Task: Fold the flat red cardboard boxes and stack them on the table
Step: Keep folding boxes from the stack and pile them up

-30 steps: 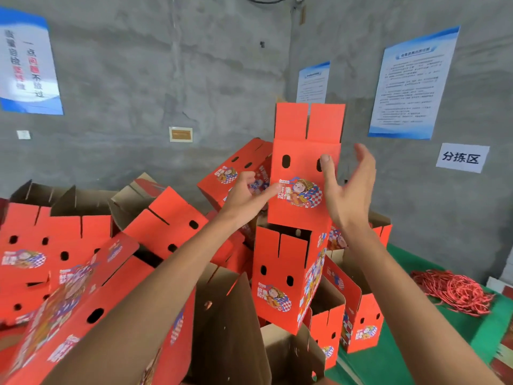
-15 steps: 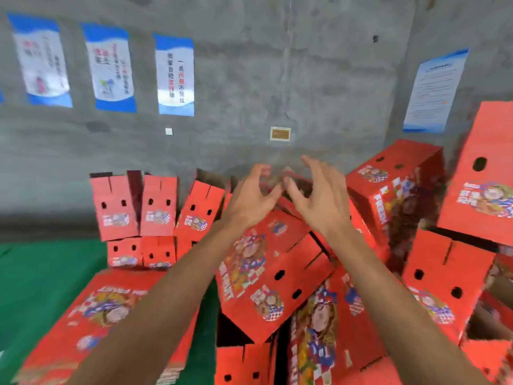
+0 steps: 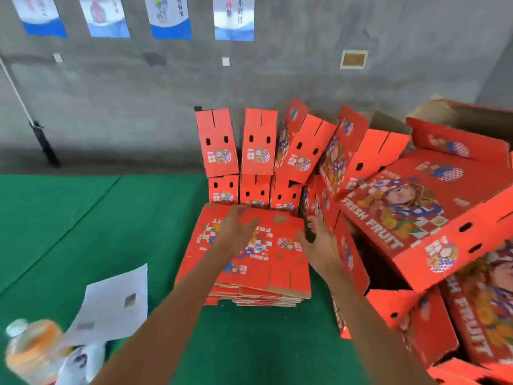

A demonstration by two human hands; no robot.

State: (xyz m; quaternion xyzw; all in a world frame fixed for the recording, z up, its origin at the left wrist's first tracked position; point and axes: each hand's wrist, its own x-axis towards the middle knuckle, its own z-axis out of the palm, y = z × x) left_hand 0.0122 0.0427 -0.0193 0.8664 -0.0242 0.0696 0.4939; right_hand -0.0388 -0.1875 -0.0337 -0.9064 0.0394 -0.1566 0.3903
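Note:
A pile of flat red cardboard boxes (image 3: 274, 270) lies on the green table (image 3: 83, 218), just in front of me. My left hand (image 3: 236, 229) hovers over the far part of the top flat box with its fingers spread and relaxed, holding nothing. My right hand (image 3: 319, 243) is at the pile's right edge, fingers open, next to the folded boxes. Folded red boxes (image 3: 258, 145) stand stacked against the grey wall behind the pile. More folded boxes, one printed FRESH FRUIT (image 3: 416, 218), are heaped at the right.
A white sheet of paper (image 3: 113, 304) lies on the green table at the left front. An orange drink bottle (image 3: 30, 348) and a white object sit at the bottom left corner. Posters hang on the wall; a pole (image 3: 27, 112) leans at the far left.
My view has swung left and down from the tall heap of folded boxes to the flat pile. Both hands have let go of the upright folded box and come down over the flat pile.

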